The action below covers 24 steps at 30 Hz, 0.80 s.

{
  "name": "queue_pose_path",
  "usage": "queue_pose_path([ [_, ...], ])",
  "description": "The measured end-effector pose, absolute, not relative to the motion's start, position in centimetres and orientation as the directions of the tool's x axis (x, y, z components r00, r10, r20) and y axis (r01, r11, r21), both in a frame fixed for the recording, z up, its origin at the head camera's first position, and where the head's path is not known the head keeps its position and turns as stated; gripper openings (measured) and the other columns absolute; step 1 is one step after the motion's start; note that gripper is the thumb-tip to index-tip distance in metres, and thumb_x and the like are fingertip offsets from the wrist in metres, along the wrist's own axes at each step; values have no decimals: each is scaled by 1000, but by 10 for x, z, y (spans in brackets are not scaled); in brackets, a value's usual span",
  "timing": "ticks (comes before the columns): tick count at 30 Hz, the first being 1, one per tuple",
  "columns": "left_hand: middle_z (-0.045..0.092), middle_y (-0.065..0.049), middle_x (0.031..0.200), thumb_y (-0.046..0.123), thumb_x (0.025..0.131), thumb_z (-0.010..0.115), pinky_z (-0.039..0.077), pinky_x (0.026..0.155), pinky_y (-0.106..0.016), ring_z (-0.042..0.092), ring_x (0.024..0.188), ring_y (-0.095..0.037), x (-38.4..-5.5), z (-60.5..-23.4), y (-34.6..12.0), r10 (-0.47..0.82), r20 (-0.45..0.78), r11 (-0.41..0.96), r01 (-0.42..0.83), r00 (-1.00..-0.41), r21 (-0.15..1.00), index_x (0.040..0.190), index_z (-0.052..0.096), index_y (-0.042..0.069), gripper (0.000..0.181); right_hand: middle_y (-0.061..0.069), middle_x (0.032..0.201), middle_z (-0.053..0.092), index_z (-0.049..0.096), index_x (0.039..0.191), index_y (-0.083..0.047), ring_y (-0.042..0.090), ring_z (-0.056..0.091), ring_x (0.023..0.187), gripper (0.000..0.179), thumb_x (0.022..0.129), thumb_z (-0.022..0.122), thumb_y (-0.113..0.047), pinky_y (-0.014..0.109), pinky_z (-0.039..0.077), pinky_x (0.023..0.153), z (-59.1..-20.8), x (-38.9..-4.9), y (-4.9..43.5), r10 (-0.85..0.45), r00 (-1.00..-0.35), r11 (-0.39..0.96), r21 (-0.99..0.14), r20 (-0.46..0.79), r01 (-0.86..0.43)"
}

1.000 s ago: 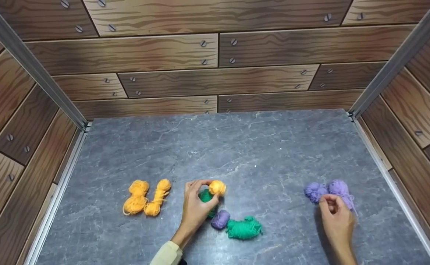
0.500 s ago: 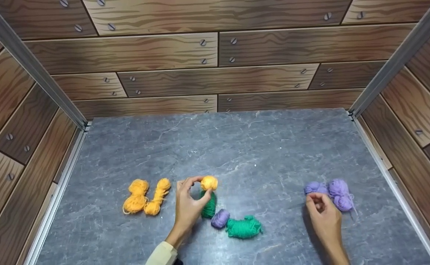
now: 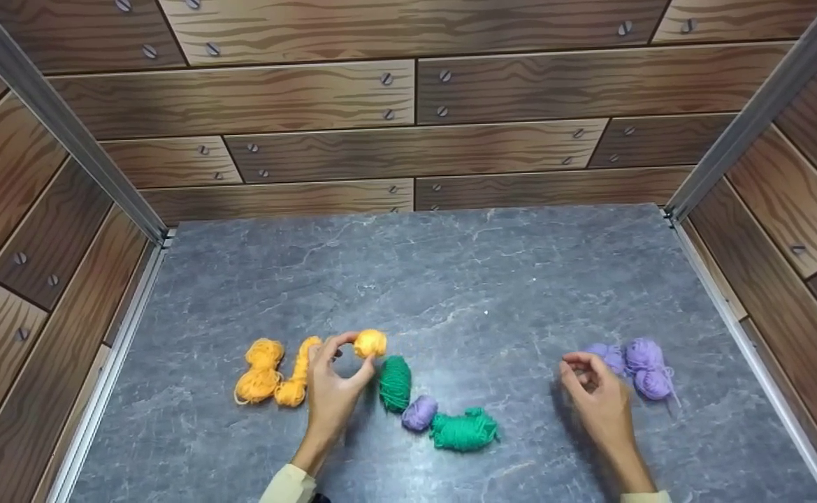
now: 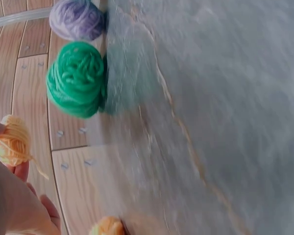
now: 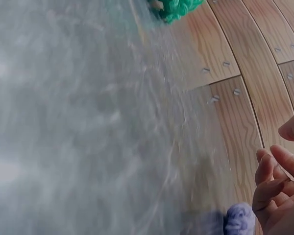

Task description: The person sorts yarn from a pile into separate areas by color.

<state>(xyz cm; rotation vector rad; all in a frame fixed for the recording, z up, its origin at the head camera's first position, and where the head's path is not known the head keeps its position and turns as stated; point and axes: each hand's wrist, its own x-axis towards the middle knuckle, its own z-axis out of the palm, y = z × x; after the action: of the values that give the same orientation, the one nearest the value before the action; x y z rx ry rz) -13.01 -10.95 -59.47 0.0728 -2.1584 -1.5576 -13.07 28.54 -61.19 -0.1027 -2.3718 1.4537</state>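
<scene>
Between thumb and fingers, my left hand (image 3: 331, 395) pinches a small yellow ball of yarn (image 3: 370, 344), held above the table. In the left wrist view a loose yarn end trails from the yellow ball (image 4: 13, 141). Just right of that hand lie a dark green yarn bundle (image 3: 395, 384), a small purple one (image 3: 420, 413) and a brighter green one (image 3: 464, 431), in a curved row. My right hand (image 3: 600, 405), fingers loosely curled and holding nothing, hovers in front of two purple yarn bundles (image 3: 651, 369), partly covering the left one (image 3: 611, 358).
Two yellow yarn bundles (image 3: 260, 374) lie at the left, the slimmer one (image 3: 291, 391) partly behind my left hand. The grey marbled table (image 3: 436, 279) is enclosed by wood-patterned walls (image 3: 310, 98), with metal rails (image 3: 757, 391) along its sides.
My left hand has moved left with the yellow ball, uncovering the dark green bundle. My right hand has drifted left, away from the rightmost purple bundle.
</scene>
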Motion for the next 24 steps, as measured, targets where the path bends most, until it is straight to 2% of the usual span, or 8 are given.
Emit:
queue_pose_path([
  [6, 72, 4, 105, 6, 77, 88, 38, 83, -39, 46, 92, -16, -129, -597, -123, -338, 379, 369, 249, -862, 895, 112, 74, 14, 38, 3, 88, 73, 75, 104, -10, 11, 60, 64, 14, 91, 76, -5, 18, 48, 59, -608, -133, 271, 192, -943, 451, -878, 270, -159],
  [10, 69, 3, 101, 7, 78, 87, 39, 81, -38, 46, 90, -25, -127, -597, -130, -359, 365, 370, 228, -859, 900, 113, 74, 14, 38, 0, 88, 72, 75, 103, -11, 11, 60, 64, 15, 89, 78, -5, 17, 47, 59, -607, -135, 262, 158, -944, 484, -856, 288, -180],
  [14, 70, 2, 105, 6, 78, 87, 45, 84, -38, 49, 94, -34, -126, -596, -138, -384, 366, 378, 217, -848, 900, 114, 73, 13, 39, -4, 89, 72, 75, 103, -14, 11, 60, 64, 15, 90, 78, -8, 17, 47, 59, -605, -136, 252, 120, -946, 511, -836, 302, -202],
  [17, 70, 1, 106, 6, 78, 87, 48, 86, -38, 51, 97, -31, -124, -596, -142, -399, 355, 373, 204, -845, 905, 115, 73, 13, 40, -7, 89, 71, 75, 104, -13, 11, 59, 65, 15, 90, 78, -10, 18, 47, 59, -603, -137, 246, 97, -947, 522, -825, 308, -215],
  [24, 71, 0, 108, 6, 79, 87, 44, 85, -36, 51, 97, -25, -122, -600, -151, -427, 337, 358, 185, -839, 915, 115, 74, 14, 40, -9, 89, 70, 75, 106, -13, 10, 60, 63, 16, 90, 78, -9, 20, 48, 54, -600, -138, 236, 44, -949, 518, -820, 312, -245],
])
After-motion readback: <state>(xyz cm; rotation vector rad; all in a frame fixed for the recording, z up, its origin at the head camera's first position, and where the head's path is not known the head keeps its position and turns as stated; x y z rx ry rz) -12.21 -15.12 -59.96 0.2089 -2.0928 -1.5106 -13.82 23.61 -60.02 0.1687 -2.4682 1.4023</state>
